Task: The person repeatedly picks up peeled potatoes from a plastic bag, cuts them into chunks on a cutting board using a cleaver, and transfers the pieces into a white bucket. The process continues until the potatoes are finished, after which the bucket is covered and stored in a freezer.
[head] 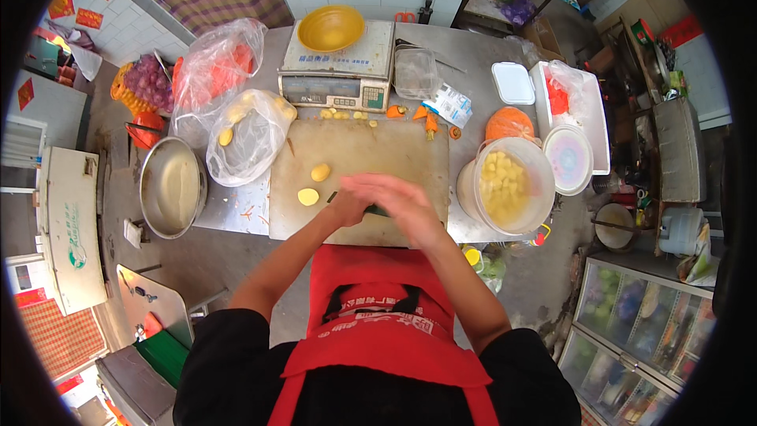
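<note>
My left hand (348, 208) and my right hand (395, 194) meet over the cutting board (361, 142). The right hand, blurred, lies across the left with its fingers stretched out. Both palms are hidden, so whether anything is between them I cannot tell. Beneath the hands shows part of a dark, flat object (377, 210), perhaps a knife blade. Left of them on the board sit a whole peeled potato (320, 172) and a cut potato piece (308, 196) with its pale flat face up.
A bucket (467, 183) of potato chunks in liquid stands right. At left are a plastic bag (245, 157) with potatoes and a steel basin (171, 189). Behind the board are a scale (331, 89) bearing a yellow bowl (331, 28), carrot pieces (431, 124) and a clear container (416, 73).
</note>
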`<state>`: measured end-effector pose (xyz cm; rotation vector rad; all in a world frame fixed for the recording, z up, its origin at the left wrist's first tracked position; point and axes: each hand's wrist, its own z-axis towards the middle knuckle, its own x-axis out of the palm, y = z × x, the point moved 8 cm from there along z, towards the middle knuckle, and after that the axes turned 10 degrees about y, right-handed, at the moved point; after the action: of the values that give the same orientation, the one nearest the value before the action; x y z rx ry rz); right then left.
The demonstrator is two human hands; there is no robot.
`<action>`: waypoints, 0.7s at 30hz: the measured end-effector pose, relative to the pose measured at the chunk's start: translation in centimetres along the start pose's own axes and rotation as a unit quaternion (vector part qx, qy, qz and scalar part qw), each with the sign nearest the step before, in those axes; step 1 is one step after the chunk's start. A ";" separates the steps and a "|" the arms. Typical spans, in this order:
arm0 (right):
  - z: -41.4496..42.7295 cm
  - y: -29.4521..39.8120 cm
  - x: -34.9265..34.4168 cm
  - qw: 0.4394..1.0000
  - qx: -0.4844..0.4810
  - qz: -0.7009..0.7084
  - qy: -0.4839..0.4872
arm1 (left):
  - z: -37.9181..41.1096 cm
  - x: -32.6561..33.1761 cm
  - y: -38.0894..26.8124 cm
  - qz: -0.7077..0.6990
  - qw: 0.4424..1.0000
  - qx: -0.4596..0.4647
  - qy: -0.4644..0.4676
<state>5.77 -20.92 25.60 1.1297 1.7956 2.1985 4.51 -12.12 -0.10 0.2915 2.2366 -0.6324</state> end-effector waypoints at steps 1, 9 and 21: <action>-1.0 -3.0 -3.1 0.977 0.104 -0.180 -0.055 | -0.4 -0.5 -0.4 -0.003 1.000 0.002 -0.001; -7.4 -19.0 -10.5 0.661 0.344 -0.666 -0.027 | -2.5 -2.1 -2.3 0.069 0.988 0.055 -0.125; -8.7 -18.0 -11.4 0.693 0.304 -0.649 -0.068 | -5.9 -5.9 0.6 -0.190 0.964 0.081 -0.167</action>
<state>2.25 -28.14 4.00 -0.1571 2.1585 0.6663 4.97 -8.50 7.43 -0.1640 1.9263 -0.9928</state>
